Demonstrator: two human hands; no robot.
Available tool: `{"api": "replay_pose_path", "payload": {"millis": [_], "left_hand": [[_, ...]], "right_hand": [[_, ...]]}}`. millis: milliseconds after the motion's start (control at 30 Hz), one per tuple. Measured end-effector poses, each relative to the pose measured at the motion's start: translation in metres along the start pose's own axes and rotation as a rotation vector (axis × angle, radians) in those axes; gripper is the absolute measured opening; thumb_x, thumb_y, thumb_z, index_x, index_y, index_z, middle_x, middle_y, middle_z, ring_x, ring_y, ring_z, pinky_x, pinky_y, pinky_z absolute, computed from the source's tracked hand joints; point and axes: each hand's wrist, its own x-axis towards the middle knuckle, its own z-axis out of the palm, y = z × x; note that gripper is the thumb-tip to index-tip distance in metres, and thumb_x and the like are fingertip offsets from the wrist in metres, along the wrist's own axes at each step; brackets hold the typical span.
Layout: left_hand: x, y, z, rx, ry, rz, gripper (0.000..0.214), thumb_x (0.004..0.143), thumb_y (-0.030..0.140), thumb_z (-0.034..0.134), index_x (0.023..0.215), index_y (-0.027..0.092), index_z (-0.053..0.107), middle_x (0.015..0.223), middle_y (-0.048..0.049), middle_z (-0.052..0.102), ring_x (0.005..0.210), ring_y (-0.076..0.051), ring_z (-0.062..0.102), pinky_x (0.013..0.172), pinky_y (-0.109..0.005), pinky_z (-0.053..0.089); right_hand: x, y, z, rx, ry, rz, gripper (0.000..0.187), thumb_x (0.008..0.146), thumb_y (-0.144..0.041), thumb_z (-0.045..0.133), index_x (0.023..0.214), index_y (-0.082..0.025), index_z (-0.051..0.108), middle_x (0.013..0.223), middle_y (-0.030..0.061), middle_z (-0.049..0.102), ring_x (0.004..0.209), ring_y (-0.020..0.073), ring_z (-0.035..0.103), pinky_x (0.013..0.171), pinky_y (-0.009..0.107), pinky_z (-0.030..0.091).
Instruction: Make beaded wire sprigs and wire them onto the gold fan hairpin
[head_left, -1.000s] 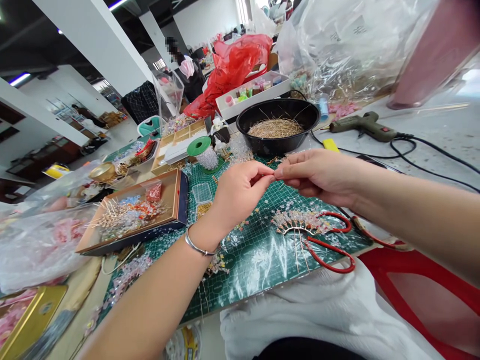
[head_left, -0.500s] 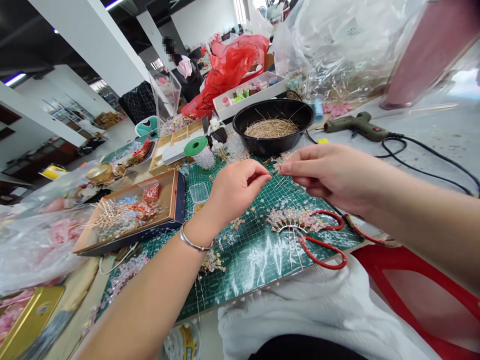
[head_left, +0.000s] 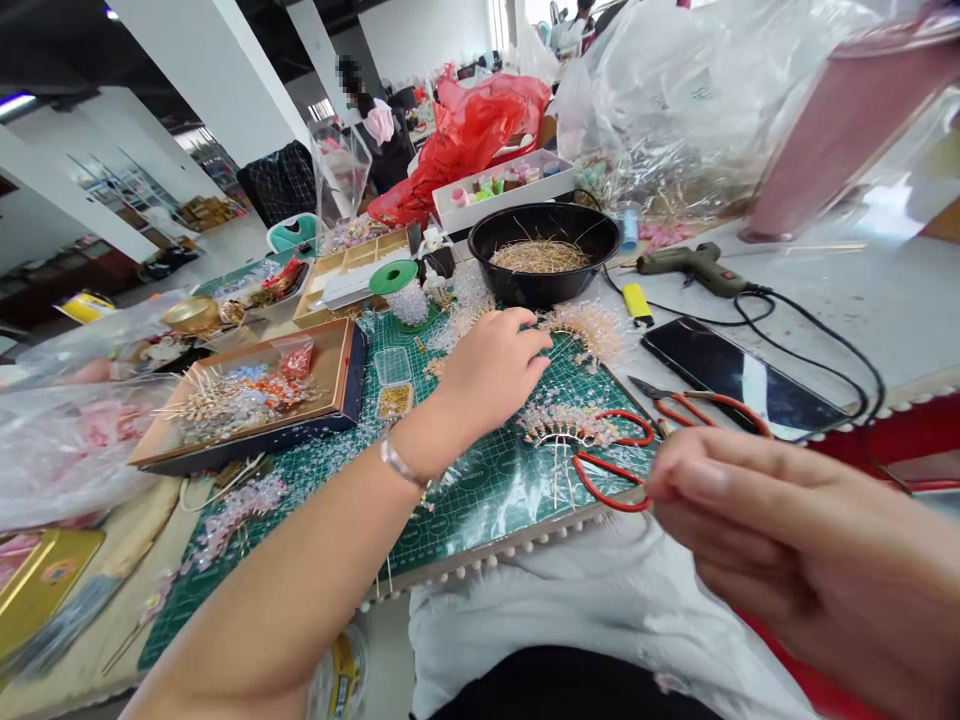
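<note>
On the green cutting mat (head_left: 480, 500), the left hand (head_left: 491, 370) reaches forward with loosely curled fingers, its fingertips at a fan-shaped cluster of pale pink beads on gold wires (head_left: 592, 328) that lies near the mat's far edge; whether it pinches anything I cannot tell. The right hand (head_left: 780, 540) is drawn back close to the camera, fingers bunched together, thumb against fingertips; anything between them is too small to see. Between the two hands lies a beaded hair comb (head_left: 566, 428), pink and clear beads across its top and thin gold prongs pointing toward the person, touching the red-handled scissors (head_left: 611, 470). A black bowl (head_left: 544, 250) just beyond the mat holds a heap of fine gold wire. A brown tray (head_left: 255, 400) to the left carries finished gold-pronged pieces with red and blue beads. Two small clear boxes (head_left: 392, 383) on the mat hold tiny beads. Red-handled pliers (head_left: 701, 405), a dark phone (head_left: 739, 375), a yellow lighter (head_left: 638, 303) and a green glue gun (head_left: 690, 266) with its black cord lie on the desk (head_left: 862, 310) to the right.
</note>
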Motion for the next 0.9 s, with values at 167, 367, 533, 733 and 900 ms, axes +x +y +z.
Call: {"api": "replay_pose_path", "payload": {"millis": [167,367,533,733,900], "left_hand": [[-0.077,0.068,-0.038,-0.484,0.012,0.017,0.018,0.094,0.035,0.071,0.104,0.021,0.073,0.103,-0.0009,0.076,0.096,-0.016,0.069,0.087,-0.029,0.053],[-0.135,0.105,-0.002,-0.569,0.248,-0.194,0.004,0.091,0.015,0.070,0.094,0.018,0.072,0.089,-0.0017,0.075,0.084,-0.016,0.069,0.078,-0.028,0.052],[-0.155,0.114,0.015,-0.724,0.312,-0.290,0.006,0.090,0.012,0.068,0.091,0.018,0.071,0.088,-0.0035,0.072,0.085,-0.016,0.067,0.081,-0.030,0.052],[-0.167,0.109,0.020,-1.149,0.260,-0.495,0.005,0.089,0.017,0.072,0.087,0.021,0.071,0.094,-0.0031,0.071,0.087,-0.014,0.064,0.070,-0.023,0.048],[-0.172,0.100,0.016,-1.765,0.215,-0.750,0.007,0.087,0.018,0.074,0.087,0.019,0.067,0.087,-0.0034,0.076,0.062,-0.007,0.061,0.044,-0.014,0.030]], "right_hand": [[0.008,0.030,0.017,0.105,0.003,0.014,0.051,0.069,-0.053,0.090,0.062,-0.018,0.053,0.057,-0.0075,0.030,0.051,0.0059,0.013,0.042,0.021,0.013],[-0.001,0.070,0.020,0.049,0.015,-0.013,0.048,0.068,-0.056,0.090,0.071,-0.019,0.060,0.059,-0.0084,0.029,0.053,0.0069,0.014,0.044,0.022,0.012],[-0.008,0.088,0.022,-0.070,0.021,0.010,0.052,0.070,-0.064,0.085,0.070,-0.019,0.058,0.059,-0.0083,0.029,0.053,0.0074,0.017,0.045,0.022,0.014],[-0.010,0.093,0.026,-0.080,0.012,-0.018,0.052,0.079,-0.063,0.077,0.064,-0.018,0.056,0.060,-0.0064,0.034,0.052,0.0071,0.018,0.044,0.022,0.017],[-0.013,0.090,0.027,-0.063,0.024,-0.034,0.034,0.081,-0.048,0.075,0.100,-0.020,0.077,0.057,-0.0073,0.030,0.050,0.0082,0.020,0.042,0.021,0.020]]}}
